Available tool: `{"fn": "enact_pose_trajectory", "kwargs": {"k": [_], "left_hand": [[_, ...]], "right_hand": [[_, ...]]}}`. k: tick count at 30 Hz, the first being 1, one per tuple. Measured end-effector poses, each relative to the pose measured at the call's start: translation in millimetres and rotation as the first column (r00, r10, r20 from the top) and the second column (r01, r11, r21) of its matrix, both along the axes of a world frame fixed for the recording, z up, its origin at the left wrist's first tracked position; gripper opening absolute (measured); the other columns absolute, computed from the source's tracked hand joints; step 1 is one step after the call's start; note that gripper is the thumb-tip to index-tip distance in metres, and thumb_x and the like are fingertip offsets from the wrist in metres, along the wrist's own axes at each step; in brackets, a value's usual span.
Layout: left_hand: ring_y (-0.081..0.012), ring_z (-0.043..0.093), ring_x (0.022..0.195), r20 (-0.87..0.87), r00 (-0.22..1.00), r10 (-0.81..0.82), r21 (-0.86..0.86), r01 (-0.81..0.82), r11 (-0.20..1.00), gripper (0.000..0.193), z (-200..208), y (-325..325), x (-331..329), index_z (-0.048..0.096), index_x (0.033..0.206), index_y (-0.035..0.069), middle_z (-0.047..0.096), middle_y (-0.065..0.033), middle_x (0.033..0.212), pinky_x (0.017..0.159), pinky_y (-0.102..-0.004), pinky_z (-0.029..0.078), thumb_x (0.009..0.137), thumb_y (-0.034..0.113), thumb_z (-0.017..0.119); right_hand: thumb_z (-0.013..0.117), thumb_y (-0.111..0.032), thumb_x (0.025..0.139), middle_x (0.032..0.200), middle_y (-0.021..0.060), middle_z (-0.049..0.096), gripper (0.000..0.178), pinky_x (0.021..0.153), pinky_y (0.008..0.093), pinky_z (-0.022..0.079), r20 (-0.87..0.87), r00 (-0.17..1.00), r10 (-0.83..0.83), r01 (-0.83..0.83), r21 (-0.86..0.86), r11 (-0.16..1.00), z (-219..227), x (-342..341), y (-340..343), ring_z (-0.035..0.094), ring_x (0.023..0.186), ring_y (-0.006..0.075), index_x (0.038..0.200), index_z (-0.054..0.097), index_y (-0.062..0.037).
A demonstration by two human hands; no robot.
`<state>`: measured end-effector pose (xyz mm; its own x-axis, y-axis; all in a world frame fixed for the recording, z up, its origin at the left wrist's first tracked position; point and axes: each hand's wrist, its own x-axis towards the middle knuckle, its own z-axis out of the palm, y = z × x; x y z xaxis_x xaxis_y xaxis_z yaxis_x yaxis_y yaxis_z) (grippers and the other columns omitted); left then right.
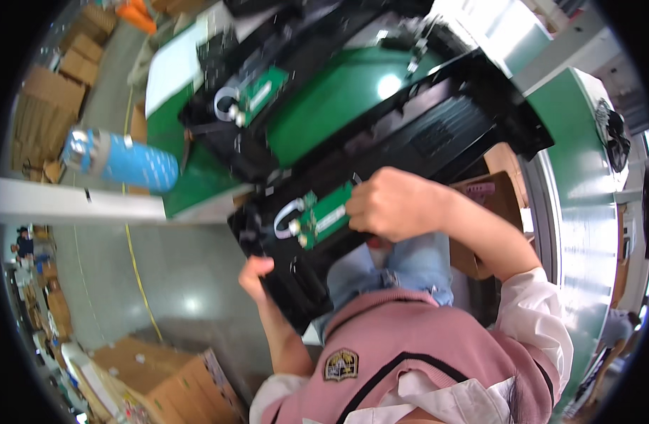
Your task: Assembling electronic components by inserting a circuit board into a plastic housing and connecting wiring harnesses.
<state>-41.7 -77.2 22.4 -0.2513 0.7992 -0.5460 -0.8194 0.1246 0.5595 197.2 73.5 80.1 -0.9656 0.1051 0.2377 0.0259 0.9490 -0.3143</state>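
The left hand [254, 278] grips the near left corner of a long black housing [437, 131], its thumb at the rim, probably to steady that end; the housing slants across the near edge of the green tabletop [303, 127] and out above the lap, which seems to bring its inner side up to view; whether the tabletop bears part of its weight, I cannot tell. A green circuit board [328, 219] lies in the housing toward its left end, a pale ribbon cable [282, 213] looping off the board's left side; the right hand [389, 205] is at the board's right end, its fingers curled closed, though whether they pinch something small is hidden. A second black housing [232, 145], bearing a similar board [264, 92], lies toward the tabletop's far left corner, apparently set back to leave room.
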Motion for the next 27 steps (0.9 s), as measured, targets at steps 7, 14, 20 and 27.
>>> {"fn": "enact_pose_trajectory", "kwargs": {"k": [7,14,20,27], "left_hand": [[-0.0309,0.066,0.101,0.000,0.995,-0.100,0.127,0.099,0.987,0.065,8.7,-1.4,-1.6,0.056,0.128,0.000,0.066,-0.0140,0.113,0.089,-0.0399,0.055,0.066,0.020,0.051],[-0.0330,0.068,0.098,0.003,0.987,-0.158,0.078,0.157,0.984,0.064,-25.2,-3.1,-24.7,0.055,0.130,0.000,0.067,-0.0168,0.111,0.087,-0.0415,0.056,0.068,0.017,0.050],[-0.0330,0.069,0.096,0.084,0.981,-0.174,0.094,0.166,0.982,0.063,-18.1,-2.5,-21.7,0.055,0.129,-0.002,0.068,-0.0178,0.109,0.087,-0.0418,0.056,0.069,0.016,0.051],[-0.0332,0.069,0.095,0.047,0.988,-0.147,0.094,0.142,0.985,0.062,-16.6,-3.7,-15.4,0.056,0.128,-0.002,0.069,-0.0175,0.107,0.087,-0.0417,0.056,0.070,0.017,0.051]], "right_hand": [[0.070,-0.008,0.075,0.068,0.0061,0.051,0.009,0.053,0.0360,0.048,-0.282,0.930,-0.237,0.218,-0.097,0.971,23.1,19.5,-20.8,0.057,0.064,0.0237,0.081,0.067,-0.0025],[0.073,-0.005,0.076,0.066,0.0047,0.054,0.015,0.046,0.0350,0.044,-0.327,0.881,-0.343,0.334,-0.083,0.939,28.4,43.3,-47.6,0.056,0.057,0.0208,0.090,0.071,-0.0015],[0.073,-0.004,0.073,0.063,0.0040,0.055,0.014,0.045,0.0328,0.043,-0.409,0.794,-0.450,0.445,-0.114,0.888,19.9,44.4,-58.7,0.055,0.053,0.0197,0.087,0.071,-0.0016],[0.074,-0.001,0.070,0.060,0.0044,0.054,0.016,0.046,0.0322,0.043,-0.435,0.743,-0.509,0.506,-0.133,0.852,11.7,45.7,-59.4,0.054,0.051,0.0203,0.086,0.071,-0.0019]]}}
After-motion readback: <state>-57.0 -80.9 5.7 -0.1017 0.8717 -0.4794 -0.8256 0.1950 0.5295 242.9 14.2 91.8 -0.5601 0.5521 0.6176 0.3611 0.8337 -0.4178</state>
